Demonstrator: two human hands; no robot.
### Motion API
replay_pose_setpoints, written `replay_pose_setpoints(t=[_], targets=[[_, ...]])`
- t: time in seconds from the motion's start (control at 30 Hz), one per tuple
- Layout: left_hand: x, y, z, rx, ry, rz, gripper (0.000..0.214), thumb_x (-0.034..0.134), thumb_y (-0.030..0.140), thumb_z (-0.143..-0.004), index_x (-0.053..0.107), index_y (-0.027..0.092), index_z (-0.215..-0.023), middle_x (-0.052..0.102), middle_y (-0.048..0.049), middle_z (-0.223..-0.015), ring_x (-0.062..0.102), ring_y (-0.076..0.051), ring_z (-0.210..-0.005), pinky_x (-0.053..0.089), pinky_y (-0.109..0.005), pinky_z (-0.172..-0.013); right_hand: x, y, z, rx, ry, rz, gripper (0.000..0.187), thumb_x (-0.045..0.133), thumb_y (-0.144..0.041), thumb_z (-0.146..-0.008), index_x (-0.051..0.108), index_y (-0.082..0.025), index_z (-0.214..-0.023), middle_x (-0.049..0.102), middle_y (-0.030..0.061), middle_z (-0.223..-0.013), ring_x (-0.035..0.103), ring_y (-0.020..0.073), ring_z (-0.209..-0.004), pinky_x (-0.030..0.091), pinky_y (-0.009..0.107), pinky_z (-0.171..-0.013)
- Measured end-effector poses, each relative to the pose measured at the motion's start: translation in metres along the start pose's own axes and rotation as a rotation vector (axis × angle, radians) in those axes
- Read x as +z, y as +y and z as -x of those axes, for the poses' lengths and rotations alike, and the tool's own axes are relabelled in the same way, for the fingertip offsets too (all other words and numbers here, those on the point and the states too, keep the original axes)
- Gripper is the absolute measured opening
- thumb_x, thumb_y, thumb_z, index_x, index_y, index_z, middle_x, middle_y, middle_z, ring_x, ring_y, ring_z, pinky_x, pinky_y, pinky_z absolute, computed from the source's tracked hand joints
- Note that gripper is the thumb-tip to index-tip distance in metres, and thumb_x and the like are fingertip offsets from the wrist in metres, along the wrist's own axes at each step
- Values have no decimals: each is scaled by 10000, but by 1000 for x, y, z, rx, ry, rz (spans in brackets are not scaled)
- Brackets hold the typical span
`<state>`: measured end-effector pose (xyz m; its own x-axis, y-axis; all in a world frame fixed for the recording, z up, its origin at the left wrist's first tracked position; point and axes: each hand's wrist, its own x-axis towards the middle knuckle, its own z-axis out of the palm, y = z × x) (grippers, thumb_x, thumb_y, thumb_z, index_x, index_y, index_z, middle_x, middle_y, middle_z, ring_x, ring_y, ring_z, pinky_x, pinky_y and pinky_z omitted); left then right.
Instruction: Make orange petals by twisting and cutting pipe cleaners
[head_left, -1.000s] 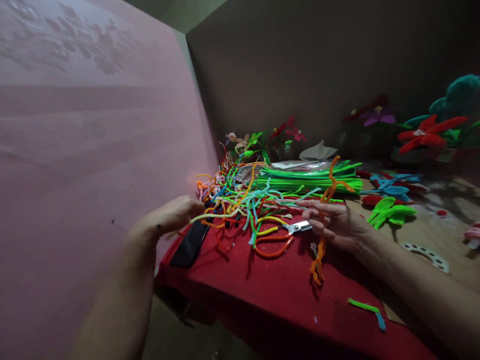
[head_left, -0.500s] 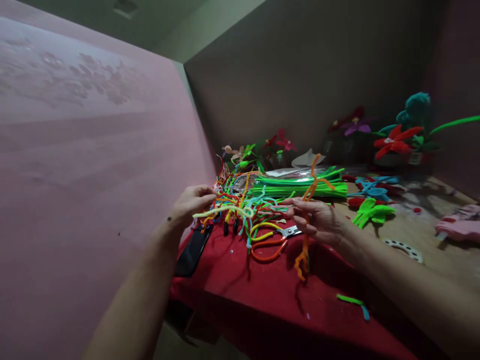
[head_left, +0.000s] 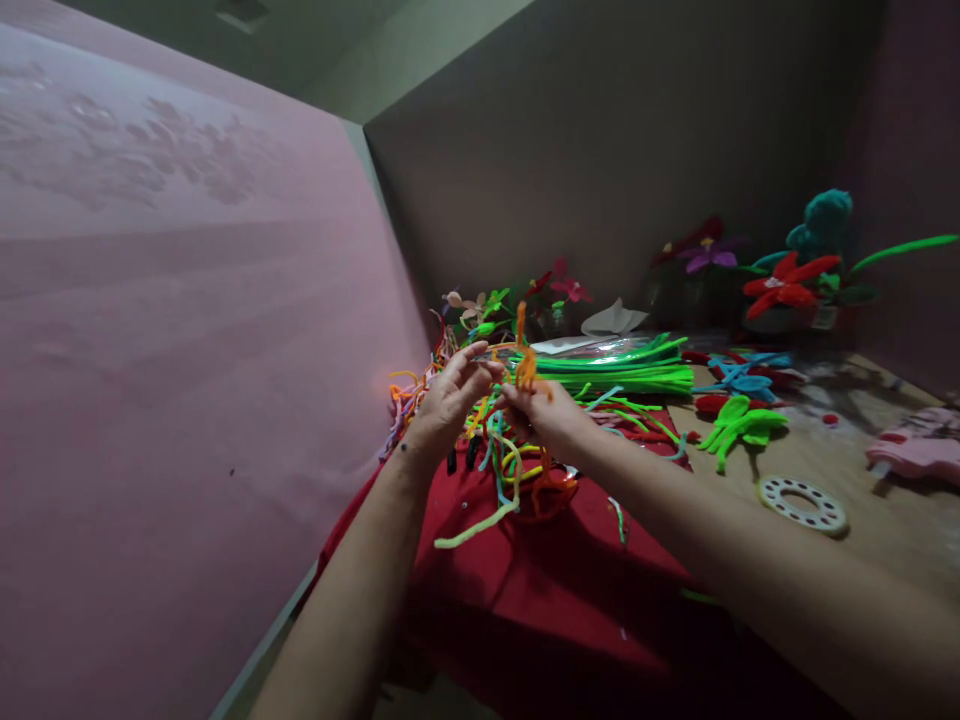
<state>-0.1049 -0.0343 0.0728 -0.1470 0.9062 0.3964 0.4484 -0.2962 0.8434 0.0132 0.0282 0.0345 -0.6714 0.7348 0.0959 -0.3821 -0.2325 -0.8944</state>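
Red-clothed table (head_left: pixel 465 580), pink wall (head_left: pixel 210 420) left, dark wall (head_left: pixel 600 180) behind. Right hand (head_left: pixel 547 415) has fingers pinching orange pipe cleaners (head_left: pixel 525 370); left hand (head_left: pixel 446 405) alongside, can't tell if its fingers pinch.

Dim in here! The pink wall (head_left: pixel 247 380) left of the bench (head_left: pixel 450 590) grabs most of the light, the grey wall (head_left: pixel 615 170) behind it sits in gloom. Glare off the plastic (head_left: pixel 600 349) atop it, heavy shadow across its front, hands (head_left: pixel 450 405) slightly soft.
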Motion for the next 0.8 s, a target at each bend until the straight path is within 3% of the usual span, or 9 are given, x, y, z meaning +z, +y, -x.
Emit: replay_pose_setpoints(t=[0.07, 0.13, 0.2, 0.37, 0.57, 0.63, 0.73, 0.77, 0.8], targets=[[9, -19, 6, -20, -137, -158, 807, 617, 395, -704, 211, 168, -1363, 505, -131, -1192, 541, -215, -1029, 445, -326, -819, -8, -10, -2, 19, 43, -33, 229, 505, -311, -819, 566, -126, -699, 458, -38, -469, 357, 48, -338, 215, 170, -327], [20, -40, 11, -57, -193, -547, 956, 698, 318, -623, 152, 152, -1390, 464, -156, -1247, 474, -264, -1125, 397, -381, -900, -20, -24, 0, 73, 86, -138, 233, 471, -304, -846, 575, -117, -753, 434, -38, -488, 354, 46, -348, 204, 156, -309], [28, -60, 13, -75, -180, -835, 843, 659, 230, -651, 235, 129, -1372, 461, -172, -1254, 406, -296, -1185, 308, -447, -977, -35, -38, 4, 80, 106, -252, 242, 457, -300, -857, 572, -113, -756, 416, -33, -491, 342, 46, -350, 176, 147, -289], [21, -74, 1, -87, -216, -903, 479, 644, 245, -660, 568, 118, -1115, 580, -153, -1099, 476, -313, -1094, 331, -454, -940, -78, -62, 24, 26, 137, -330, 293, 403, -296, -891, 585, -107, -761, 475, 11, -525, 433, 82, -417, 276, 154, -305], [1, -20, -16, -83, -173, -916, 246, 569, 256, -677, 658, 159, -885, 662, -75, -931, 594, -223, -896, 433, -291, -780, -108, -61, 44, 13, 249, -516, 361, 350, -246, -913, 515, -135, -613, 565, 30, -555, 554, 122, -527, 492, 261, -526], [2, 6, -14, -81, -42, -935, 247, 465, 293, -756, 662, 175, -845, 670, -66, -850, 603, -219, -850, 422, -302, -771, -112, -58, 47, 39, 214, -577, 373, 345, -263, -915, 506, -139, -602, 554, 25, -526, 553, 127, -515, 495, 276, -537], [19, 40, -5, -95, 350, -772, 258, 488, 387, -756, 652, 191, -789, 647, -33, -695, 602, -200, -722, 434, -292, -671, -114, -55, 50, 64, 182, -614, 379, 330, -289, -919, 520, -141, -627, 552, 24, -514, 547, 131, -488, 495, 292, -535], [29, 47, -2, -66, 398, -637, 255, 495, 389, -758, 637, 183, -809, 642, -29, -699, 601, -185, -698, 440, -284, -657, -114, -54, 51, 66, 168, -625, 377, 327, -293, -920, 525, -139, -639, 558, 26, -525, 553, 133, -495, 500, 299, -548], [42, 51, 0, -54, 337, -454, 261, 497, 388, -764, 616, 172, -851, 640, -30, -719, 605, -173, -688, 451, -280, -654, -114, -52, 51, 64, 149, -637, 370, 326, -293, -921, 531, -136, -655, 566, 29, -541, 561, 135, -507, 505, 307, -563]])
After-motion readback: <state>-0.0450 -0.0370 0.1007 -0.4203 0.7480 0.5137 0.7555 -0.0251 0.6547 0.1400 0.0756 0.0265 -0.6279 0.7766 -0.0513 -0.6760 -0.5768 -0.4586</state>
